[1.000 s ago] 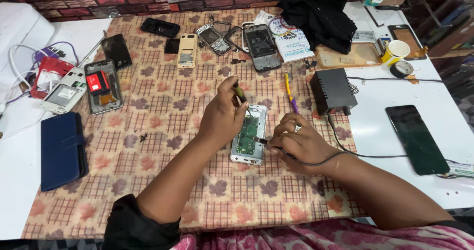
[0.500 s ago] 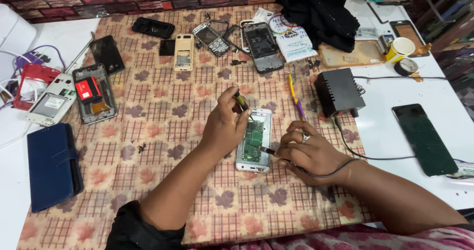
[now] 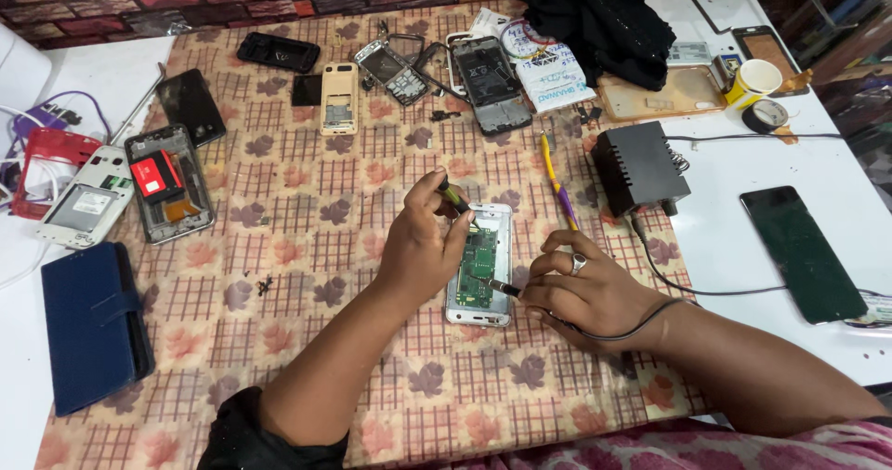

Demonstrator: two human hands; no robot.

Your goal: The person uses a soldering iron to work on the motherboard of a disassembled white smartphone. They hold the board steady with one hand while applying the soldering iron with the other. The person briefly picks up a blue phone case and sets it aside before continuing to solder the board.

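So the opened phone (image 3: 481, 266) sits mid-desk on the leaf-print cloth (image 3: 307, 247), barely shifted from a second ago. Left hand (image 3: 423, 247) pinches a small tool above it, and right hand (image 3: 585, 293) has brought its corded probe onto the green board.

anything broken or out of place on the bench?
Nothing spilled. Opened phones lie scattered across the patterned cloth: a back-less black phone with a red battery and a stripped grey frame. The white phone with a bare green circuit board lies squarely between both hands.

blue wallet case (image 3: 93, 326), black power box (image 3: 639, 166)
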